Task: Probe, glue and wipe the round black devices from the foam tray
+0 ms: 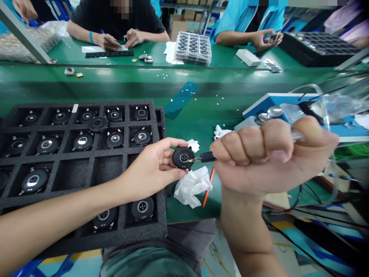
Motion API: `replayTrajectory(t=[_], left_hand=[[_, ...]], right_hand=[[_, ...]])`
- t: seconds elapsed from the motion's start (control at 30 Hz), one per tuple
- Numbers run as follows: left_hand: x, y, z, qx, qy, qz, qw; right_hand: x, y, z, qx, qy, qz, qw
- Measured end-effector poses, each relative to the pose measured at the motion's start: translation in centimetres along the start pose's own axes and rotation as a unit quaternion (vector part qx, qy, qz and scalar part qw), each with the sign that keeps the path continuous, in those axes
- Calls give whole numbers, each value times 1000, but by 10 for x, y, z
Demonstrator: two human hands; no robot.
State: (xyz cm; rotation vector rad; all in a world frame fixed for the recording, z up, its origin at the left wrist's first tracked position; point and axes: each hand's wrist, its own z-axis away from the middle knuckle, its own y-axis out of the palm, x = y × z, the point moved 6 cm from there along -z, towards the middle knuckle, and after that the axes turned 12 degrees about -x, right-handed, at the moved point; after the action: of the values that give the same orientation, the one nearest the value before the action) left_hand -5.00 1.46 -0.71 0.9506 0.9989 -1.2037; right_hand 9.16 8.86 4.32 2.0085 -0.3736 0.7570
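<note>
My left hand (152, 167) is closed around the edge of a round black smartwatch case (179, 158), its sensor back turned up toward me. My right hand (259, 154) makes a fist around a dispensing syringe (206, 156) with a black front end and thin yellowish needle. Its tip meets or hovers just over the sensor ring; I cannot tell which. A translucent end shows by my right thumb. Under my left forearm lies a black foam tray (161, 215), with similar watch cases (34, 180) in many compartments. One more watch case (98, 124) rests on the dividers.
Crumpled white tissue (193, 187) and an orange stick (208, 187) lie below the watch. A blue and white machine (265, 105) with hoses stands at the right. Across the bench, two people handle small parts near a clear plastic box (193, 48) and a black tray (314, 48).
</note>
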Motion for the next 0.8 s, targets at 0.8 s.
replayTrajectory(t=[0.8], left_hand=[[3,-2,-1,1,-1,4,1000]], right_hand=[[0,-15,0,12,20,-15,1000]])
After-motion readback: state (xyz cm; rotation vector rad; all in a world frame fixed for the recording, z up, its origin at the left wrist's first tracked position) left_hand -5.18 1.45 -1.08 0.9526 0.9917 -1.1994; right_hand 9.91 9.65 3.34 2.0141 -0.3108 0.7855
